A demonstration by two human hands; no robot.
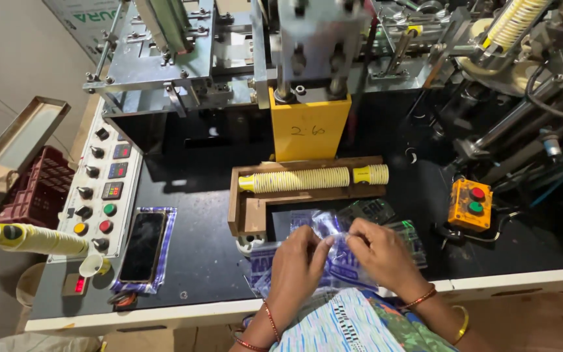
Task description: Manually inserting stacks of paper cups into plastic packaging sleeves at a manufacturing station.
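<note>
I pinch a clear plastic bag (333, 251) between both hands. My left hand (298, 264) grips its left edge with fingers curled shut, and my right hand (382, 254) holds the right edge, thumb against fingers. The bag sits at the near edge of the black surface (203, 248), over more bags (386, 218). Just beyond, a row of yellow cups (301, 179) lies in a wooden tray (249, 208). A phone (143, 246) rests to my left, beside the control panel (102, 189).
</note>
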